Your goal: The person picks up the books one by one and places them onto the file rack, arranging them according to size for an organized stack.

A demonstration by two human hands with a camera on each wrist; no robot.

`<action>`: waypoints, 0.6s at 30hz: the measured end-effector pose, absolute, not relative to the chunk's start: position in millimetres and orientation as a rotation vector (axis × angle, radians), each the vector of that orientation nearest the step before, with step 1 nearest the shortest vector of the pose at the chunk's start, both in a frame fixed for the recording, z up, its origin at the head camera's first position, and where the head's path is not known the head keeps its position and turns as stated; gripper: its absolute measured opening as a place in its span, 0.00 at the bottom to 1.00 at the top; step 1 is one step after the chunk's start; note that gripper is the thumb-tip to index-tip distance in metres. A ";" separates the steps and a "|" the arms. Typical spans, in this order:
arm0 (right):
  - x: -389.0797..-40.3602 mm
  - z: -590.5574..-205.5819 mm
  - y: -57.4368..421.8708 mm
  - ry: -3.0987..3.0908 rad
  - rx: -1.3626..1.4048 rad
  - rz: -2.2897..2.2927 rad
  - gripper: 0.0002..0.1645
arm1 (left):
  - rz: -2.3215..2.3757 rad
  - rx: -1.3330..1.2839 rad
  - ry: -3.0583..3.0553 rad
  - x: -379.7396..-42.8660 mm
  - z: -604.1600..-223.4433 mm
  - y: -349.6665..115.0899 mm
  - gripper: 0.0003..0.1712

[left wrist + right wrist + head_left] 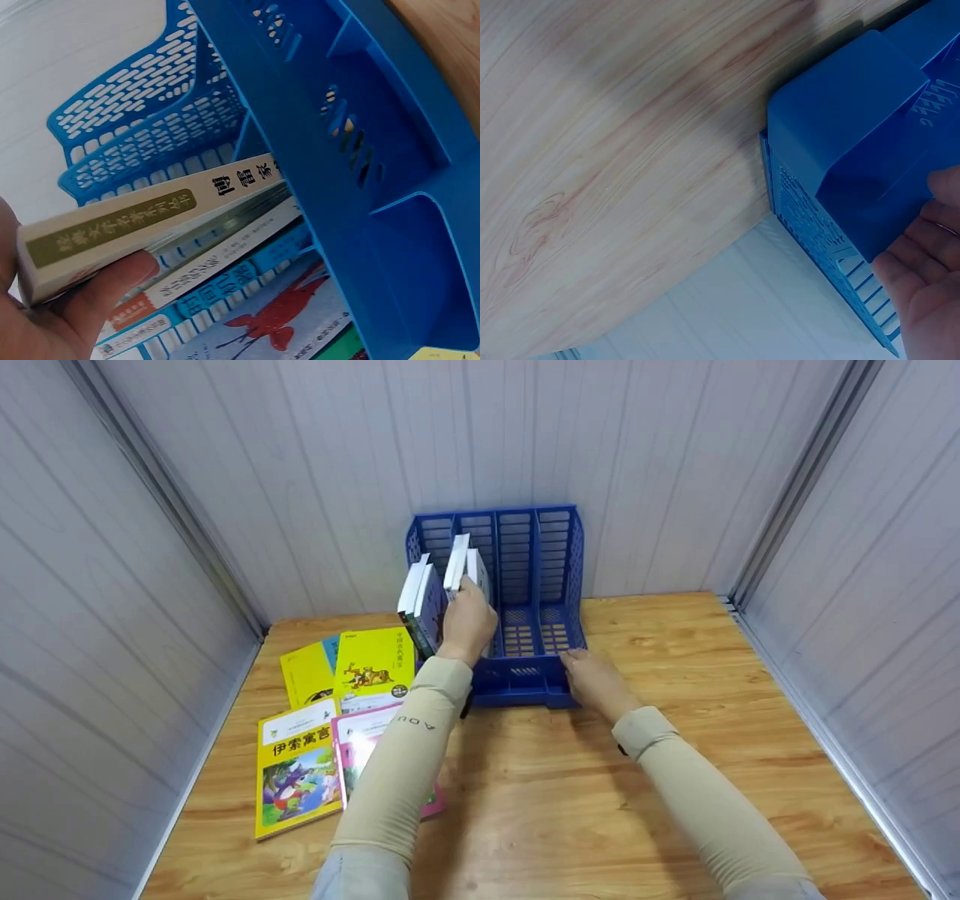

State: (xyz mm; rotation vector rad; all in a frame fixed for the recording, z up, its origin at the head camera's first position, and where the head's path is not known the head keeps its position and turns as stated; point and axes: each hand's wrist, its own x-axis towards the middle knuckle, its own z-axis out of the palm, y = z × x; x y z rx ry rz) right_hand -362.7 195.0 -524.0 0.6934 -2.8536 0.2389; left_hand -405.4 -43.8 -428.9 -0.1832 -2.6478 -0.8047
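Note:
A blue desk file rack [517,679] with upright dividers stands against the back wall. My left hand [469,619] grips a thick book with a beige spine [150,214], upright in the rack's second compartment from the left. The thumb [112,289] lies along one side of the spine; the other fingers are mostly out of the left wrist view. Beside it is a thinner white-spined book [217,262]. More books [420,604] stand in the leftmost compartment. My right hand [596,682] holds the rack's front right corner, fingers over the rim.
To the left, several books lie flat on the wooden table [540,810]: two yellow ones, the nearer yellow of them [375,664] partly over a blue one, a yellow-bordered storybook [300,769], and a pink one [360,742] partly behind my left sleeve. Panel walls [315,472] enclose the table.

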 end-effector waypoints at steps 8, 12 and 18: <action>-361.2 -522.8 196.2 -2.832 0.715 0.226 0.23 | -0.738 -0.121 -2.704 -405.9 -428.2 -37.4 0.24; -359.4 -521.2 196.0 -2.854 0.702 0.221 0.24 | -0.716 -0.078 -2.839 -439.5 -454.3 -43.2 0.45; -360.3 -522.9 195.4 -2.885 0.682 0.198 0.25 | -0.712 -0.053 -3.037 -487.4 -493.8 -58.6 0.55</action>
